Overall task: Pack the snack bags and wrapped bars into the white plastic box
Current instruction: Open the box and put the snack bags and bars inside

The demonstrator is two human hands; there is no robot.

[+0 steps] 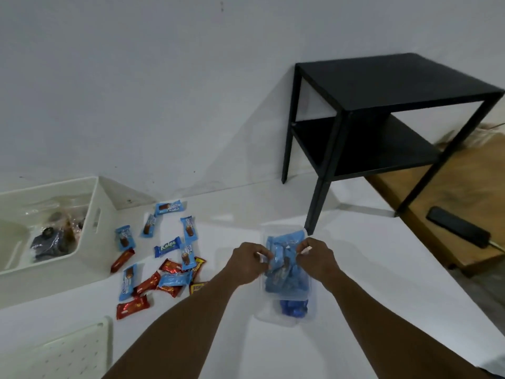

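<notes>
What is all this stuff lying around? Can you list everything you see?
white plastic box: one, white, far left, some clear bags inside
wrapped bars: about sixteen, light blue, red, some dark blue and yellow, scattered on the white surface right of the box
clear bag of blue bars: one, between the hands
perforated white panel: one, bottom left
black side table: one, right, by the wall
black remote: one, on the wooden surface, right
left hand, right hand: both pinching the bag's top
</notes>
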